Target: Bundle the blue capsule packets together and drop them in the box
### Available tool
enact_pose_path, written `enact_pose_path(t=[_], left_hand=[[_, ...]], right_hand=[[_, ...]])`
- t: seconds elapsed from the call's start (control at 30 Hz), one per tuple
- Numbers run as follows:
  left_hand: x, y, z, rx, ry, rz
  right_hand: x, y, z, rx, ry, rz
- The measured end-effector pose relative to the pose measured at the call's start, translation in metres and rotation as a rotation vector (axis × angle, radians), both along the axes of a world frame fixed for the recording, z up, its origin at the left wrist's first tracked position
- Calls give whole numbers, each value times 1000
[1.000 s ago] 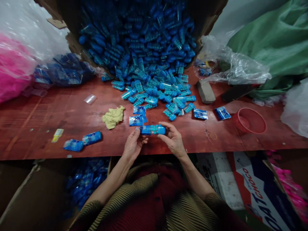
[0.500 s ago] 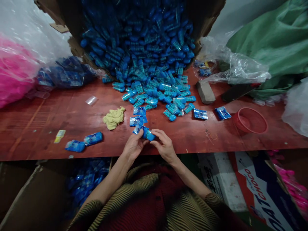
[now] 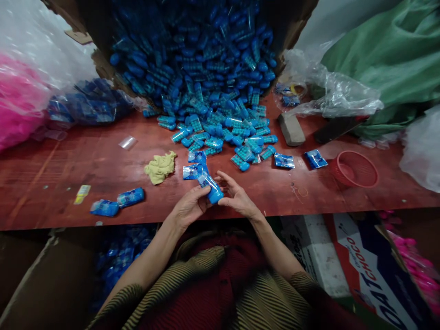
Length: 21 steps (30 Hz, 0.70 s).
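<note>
My left hand grips a small blue bottle wrapped in a printed plastic sleeve, thumb on top. The bottle lies tilted over the front of the table. My right hand is open at its right side, fingers apart, the thumb close to the bottle's lower end; whether it touches I cannot tell. Just beyond the bottle lie flat printed blue sleeves. Two wrapped blue bottles rest at the left. Farther back spreads a heap of unwrapped blue bottles with turquoise pellets inside.
A large torn carton spills bottles onto the red table. A yellow cloth lies left of centre. A grey block, several blue packets and a red basket stand at the right. Plastic bags flank both sides.
The bottle is now covered by the printed sleeve, where pellets showed at its end before. My right hand has loosened from it and opened. The view has shifted slightly.
</note>
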<state>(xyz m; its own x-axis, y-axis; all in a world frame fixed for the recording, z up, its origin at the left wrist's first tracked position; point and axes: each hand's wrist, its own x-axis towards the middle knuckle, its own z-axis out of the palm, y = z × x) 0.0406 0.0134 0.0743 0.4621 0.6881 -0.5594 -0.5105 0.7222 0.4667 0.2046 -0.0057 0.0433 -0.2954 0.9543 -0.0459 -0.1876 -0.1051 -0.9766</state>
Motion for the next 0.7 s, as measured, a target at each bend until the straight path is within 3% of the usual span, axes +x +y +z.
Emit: enact_pose_path(t=[0.23,0.7], left_hand=[[3,-9,-2,27,-63,-37],[11,-18,-3,72,1,48]], right_hand=[[1,3,8,-66,171,87],[-8,-4,9,-19,103,-45]])
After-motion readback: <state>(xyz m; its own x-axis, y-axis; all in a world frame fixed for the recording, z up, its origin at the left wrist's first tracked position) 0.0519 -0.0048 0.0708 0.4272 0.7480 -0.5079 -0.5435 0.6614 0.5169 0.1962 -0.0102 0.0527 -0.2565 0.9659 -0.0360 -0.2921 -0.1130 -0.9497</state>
